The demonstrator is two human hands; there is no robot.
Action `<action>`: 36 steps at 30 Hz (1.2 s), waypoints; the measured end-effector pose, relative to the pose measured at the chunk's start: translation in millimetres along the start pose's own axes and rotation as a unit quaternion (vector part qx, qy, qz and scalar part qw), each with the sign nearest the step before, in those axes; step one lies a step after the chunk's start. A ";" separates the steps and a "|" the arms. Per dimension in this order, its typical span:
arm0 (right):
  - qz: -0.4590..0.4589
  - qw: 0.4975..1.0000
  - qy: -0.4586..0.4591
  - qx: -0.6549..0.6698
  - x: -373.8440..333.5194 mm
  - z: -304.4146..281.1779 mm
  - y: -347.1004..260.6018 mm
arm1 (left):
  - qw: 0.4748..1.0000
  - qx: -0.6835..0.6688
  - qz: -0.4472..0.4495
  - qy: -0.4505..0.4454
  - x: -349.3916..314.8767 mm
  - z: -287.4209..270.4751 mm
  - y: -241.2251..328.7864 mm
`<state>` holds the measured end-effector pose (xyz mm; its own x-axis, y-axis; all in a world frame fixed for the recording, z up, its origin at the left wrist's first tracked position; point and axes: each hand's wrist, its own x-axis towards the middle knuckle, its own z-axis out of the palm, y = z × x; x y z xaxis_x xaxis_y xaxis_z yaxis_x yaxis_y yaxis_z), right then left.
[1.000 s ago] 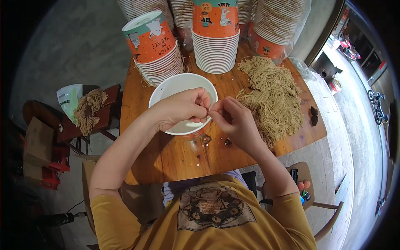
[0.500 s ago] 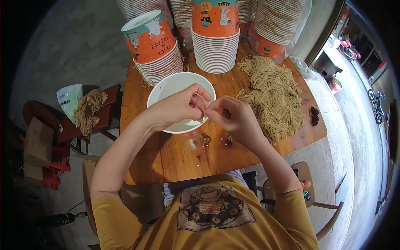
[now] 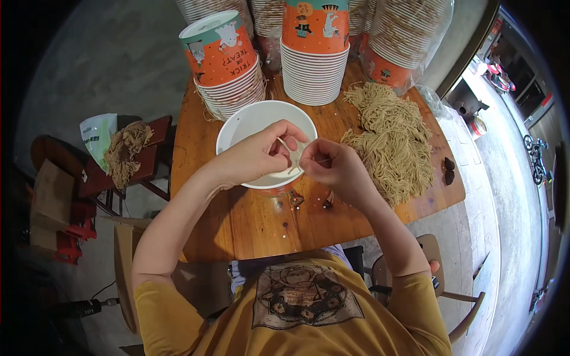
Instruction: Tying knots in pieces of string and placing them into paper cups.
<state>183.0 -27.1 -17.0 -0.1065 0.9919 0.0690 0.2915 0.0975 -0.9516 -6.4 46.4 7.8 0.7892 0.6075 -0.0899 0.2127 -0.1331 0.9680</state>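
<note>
A white paper bucket [image 3: 237,121] with an orange outside stands open end up on the wooden table in front of me. Over its near right rim, my left hand [image 3: 255,153] is closed, thumb and fingers curled toward each other; what they hold, if anything, is hidden. Just right of it, my right hand [image 3: 339,171] pinches a thin pale cord, of which only a short bit shows at the fingertips. The hands are slightly apart. Beside my right hand lies a big heap of tan cord [image 3: 395,148].
Stacked orange and white buckets stand behind: one tilted stack [image 3: 228,65] at left, one upright stack [image 3: 314,74] in the middle, and bagged ones [image 3: 398,53] at right. Two dark lumps [image 3: 449,171] lie near the table's right edge. A stool [image 3: 160,139] at left holds more cord.
My hands have drawn a little apart, the right one moving slightly right. The view has shifted a little, and the bucket appears slightly farther right.
</note>
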 end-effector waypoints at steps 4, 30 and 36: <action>0.020 1.000 0.005 0.000 -0.1 0.0 -2.0 | 0.999 -0.009 -0.034 -0.002 -4.5 3.8 -0.6; 0.025 0.999 0.009 -0.022 -4.1 2.2 -7.3 | 0.980 0.113 0.006 0.162 -14.7 35.1 3.7; 0.009 0.999 0.024 -0.035 -5.1 3.4 -3.0 | 0.989 0.015 -0.039 0.140 -11.7 32.3 -0.7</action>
<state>179.4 -32.7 -15.5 -0.0563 0.9961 0.0686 0.3584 0.0843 -0.9298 2.9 14.1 0.7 0.5798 0.8096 -0.0920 0.2867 -0.0971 0.9531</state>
